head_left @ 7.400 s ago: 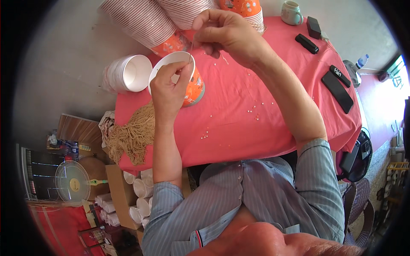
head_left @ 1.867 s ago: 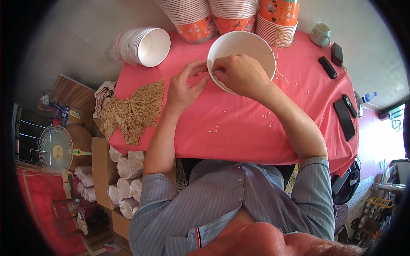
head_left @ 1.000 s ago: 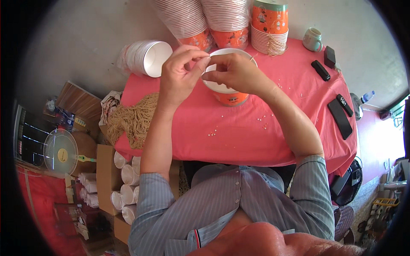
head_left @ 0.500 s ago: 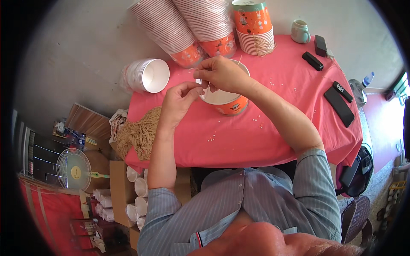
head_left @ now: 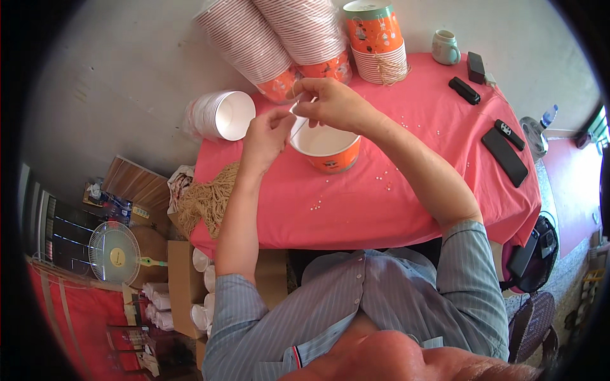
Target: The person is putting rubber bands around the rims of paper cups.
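Note:
A round paper bucket (head_left: pixel 337 160), orange outside and white within, stands on the pink-covered table in front of me. My left hand (head_left: pixel 267 136) is closed in a pinch at the bucket's left rim; what lies between its fingertips is too small to make out. Just above and right of it, my right hand (head_left: pixel 333 105) reaches over the bucket's far side, thumb and finger pinched on a thin pale cord (head_left: pixel 294 91). The two sets of fingertips are close together. Part of the bucket's far rim is hidden behind my right hand.
A bundle of tan cord (head_left: pixel 206 198) lies at the table's left edge. White tubs (head_left: pixel 235 115) lie nested behind it. Tall wrapped bucket stacks (head_left: pixel 244 41) lean on the wall. Phone (head_left: pixel 504 157), mug (head_left: pixel 446 47) and stapler-like black object (head_left: pixel 464 91) sit right. Small white bits dot the cloth.
My right hand has shifted slightly up and left, and its fingers have spread a little. The bucket has moved slightly left. The cord end at its far rim no longer shows.

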{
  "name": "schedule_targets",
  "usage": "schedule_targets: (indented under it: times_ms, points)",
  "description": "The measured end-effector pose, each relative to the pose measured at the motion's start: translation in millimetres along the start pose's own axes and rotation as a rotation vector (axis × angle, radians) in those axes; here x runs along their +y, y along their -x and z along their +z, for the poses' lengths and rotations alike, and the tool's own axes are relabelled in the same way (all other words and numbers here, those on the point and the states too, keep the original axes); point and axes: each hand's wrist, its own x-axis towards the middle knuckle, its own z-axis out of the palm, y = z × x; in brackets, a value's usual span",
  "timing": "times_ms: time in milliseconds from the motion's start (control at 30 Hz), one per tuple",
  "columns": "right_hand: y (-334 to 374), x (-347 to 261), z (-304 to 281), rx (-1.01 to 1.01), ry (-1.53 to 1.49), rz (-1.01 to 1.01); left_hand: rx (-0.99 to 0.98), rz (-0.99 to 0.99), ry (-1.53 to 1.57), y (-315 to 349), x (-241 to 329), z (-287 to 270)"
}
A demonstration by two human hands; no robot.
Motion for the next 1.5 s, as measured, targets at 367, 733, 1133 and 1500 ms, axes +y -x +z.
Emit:
schedule_targets:
  times_ms: [367, 733, 1133, 1500]
  points:
    - [-12, 25, 0, 0.002, 0.111, -0.102, -0.245, 0.138, -0.327, 8, 9, 3]
    - [7, 2, -5, -0.071, 0.734, -0.011, -0.183, 0.024, 0.054, -9, -17, -7]
    - [-7, 24, -17, -0.125, 0.568, -0.153, -0.191, 0.033, 0.049, -11, -22, -8]
    - [-5, 6, -41, 0.153, 0.366, -0.061, -0.179, 0.036, 0.058, -16, -19, -3]
